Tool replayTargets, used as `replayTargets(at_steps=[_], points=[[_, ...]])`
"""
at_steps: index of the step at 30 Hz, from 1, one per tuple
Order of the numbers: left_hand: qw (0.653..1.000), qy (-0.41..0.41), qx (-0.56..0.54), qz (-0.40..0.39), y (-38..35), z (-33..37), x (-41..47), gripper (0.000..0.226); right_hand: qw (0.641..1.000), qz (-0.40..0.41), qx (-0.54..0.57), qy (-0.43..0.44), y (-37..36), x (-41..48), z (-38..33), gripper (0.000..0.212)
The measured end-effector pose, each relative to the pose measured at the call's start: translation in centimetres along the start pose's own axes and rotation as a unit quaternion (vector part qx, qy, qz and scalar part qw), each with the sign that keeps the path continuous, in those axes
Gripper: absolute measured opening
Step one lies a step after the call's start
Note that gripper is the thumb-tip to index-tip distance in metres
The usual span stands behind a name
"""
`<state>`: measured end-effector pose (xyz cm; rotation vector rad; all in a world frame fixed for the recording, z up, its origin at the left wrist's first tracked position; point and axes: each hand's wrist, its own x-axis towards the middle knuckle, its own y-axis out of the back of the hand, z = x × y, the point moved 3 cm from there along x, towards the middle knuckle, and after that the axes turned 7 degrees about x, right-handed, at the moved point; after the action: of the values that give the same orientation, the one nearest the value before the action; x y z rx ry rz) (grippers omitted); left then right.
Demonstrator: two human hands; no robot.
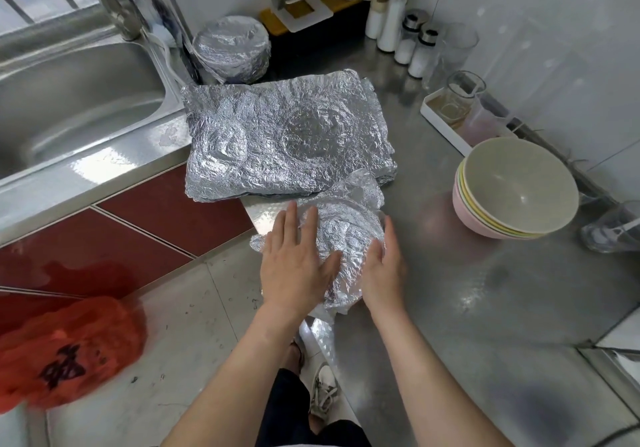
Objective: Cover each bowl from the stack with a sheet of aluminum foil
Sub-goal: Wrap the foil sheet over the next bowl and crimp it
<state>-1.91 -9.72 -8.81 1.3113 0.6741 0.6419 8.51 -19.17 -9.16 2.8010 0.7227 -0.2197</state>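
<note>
the job looks partly done: a foil-wrapped stack of bowls (231, 46) stands at the back of the steel counter (485, 290), beside the sink (69, 100), so several seem finished. the stack of bare bowls (516, 190), grey on top with yellow and pink rims under it, waits well apart on the right, so at least a few are left. a pile of crinkled foil sheets (287, 138) lies between the two stacks. the bowl in hand (346, 238) sits at the counter's near edge, just in front of that pile, with a sheet already draped over its top and loose flaps sticking out at the far and near sides; i judge the rim is being pressed down and not yet sealed all round. the left hand (294, 266) lies flat on the foil, fingers straight and spread, pressing rather than gripping. the right hand (382, 270) lies along the bowl's right side, fingers nearly straight, pushing foil against the wall; neither hand is closed round anything.
</note>
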Motion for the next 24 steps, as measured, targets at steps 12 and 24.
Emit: replayTargets(at_steps=[12, 24], points=[[0.991, -0.091, -0.03, 0.089, 2.0, 0.4, 0.6, 0.048, 0.994, 0.0, 0.064, -0.086, 1.5, 1.4, -0.8, 0.048], [0.978, -0.207, -0.033, -0.013, -0.6, 3.5, -1.6, 0.065, 0.988, -0.064, -0.129, -0.058, -0.9, 2.9, -1.5, 0.04]])
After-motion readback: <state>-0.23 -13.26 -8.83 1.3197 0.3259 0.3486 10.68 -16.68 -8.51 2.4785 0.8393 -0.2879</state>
